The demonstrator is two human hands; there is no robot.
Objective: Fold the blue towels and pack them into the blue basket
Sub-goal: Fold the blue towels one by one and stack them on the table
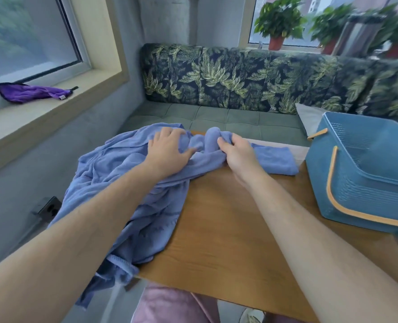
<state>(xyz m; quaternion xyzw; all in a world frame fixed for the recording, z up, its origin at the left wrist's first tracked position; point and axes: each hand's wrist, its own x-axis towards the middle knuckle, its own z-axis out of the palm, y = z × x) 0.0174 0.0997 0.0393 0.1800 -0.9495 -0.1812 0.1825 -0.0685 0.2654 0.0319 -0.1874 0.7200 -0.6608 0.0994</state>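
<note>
Pressing hand: left hand (170, 150), fingers spread flat on the crumpled blue towels (128, 183).
Pinching hand: right hand (237, 155), gripping a bunched fold.
Towels: heaped on the wooden table (228, 229), draping its left edge.
Basket: blue basket (368, 173), table's right side.

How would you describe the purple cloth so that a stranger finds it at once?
Look at the big window on the left. On its pale sill lies a crumpled purple cloth. The towels on the table are blue; only this one is purple.
</note>
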